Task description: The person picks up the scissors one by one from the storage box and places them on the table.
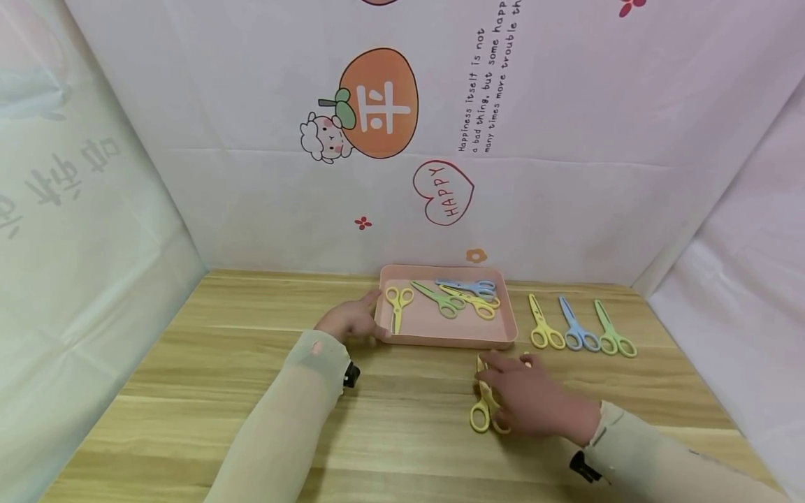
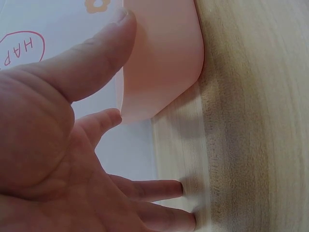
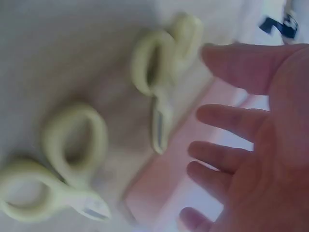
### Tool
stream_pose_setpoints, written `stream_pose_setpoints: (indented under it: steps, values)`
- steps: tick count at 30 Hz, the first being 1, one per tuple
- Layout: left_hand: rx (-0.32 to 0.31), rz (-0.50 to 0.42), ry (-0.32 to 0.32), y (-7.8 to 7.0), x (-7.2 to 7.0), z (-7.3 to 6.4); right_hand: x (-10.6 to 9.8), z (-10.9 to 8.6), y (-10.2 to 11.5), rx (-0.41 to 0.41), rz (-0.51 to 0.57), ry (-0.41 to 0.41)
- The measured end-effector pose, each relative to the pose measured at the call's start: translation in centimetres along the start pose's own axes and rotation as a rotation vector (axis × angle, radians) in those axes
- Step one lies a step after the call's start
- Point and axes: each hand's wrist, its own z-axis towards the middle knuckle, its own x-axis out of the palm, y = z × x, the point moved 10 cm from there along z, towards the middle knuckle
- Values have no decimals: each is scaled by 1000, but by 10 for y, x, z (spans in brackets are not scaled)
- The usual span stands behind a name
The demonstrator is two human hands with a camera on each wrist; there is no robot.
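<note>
Yellow scissors (image 1: 483, 401) lie on the bench (image 1: 402, 426) beneath the right hand (image 1: 534, 398), which is spread and seems to grip nothing, though blur leaves doubt. Pinching near the pivot should be surest. The left hand (image 1: 354, 320), fingers apart, touches the tray's (image 1: 449, 341) near left corner.

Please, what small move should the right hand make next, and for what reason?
Probably the right hand should gently close its fingers on the yellow scissors lying in front of the pink tray. That hand hovers over this pair, with its fingers spread rather than curled around it. The left hand is at the tray's left end, so it could steady the tray.
</note>
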Motion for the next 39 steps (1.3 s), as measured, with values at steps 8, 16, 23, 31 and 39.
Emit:
stream_pose_setpoints:
  steps: [8,16,23,31,39]
  values:
    - [1,32,6,-2,1,0,-37,41,-24,-1,93,-99]
    - [-1,20,1,1,0,0,-6,101,-59,52,207,139]
    - [-1,11,-3,1,0,1,8,119,-59,95,130,258]
    - [-1,32,-12,2,-3,2,-12,125,-48,37,135,182]
    - [-13,11,-1,2,-1,3,-19,127,-60,48,190,103]
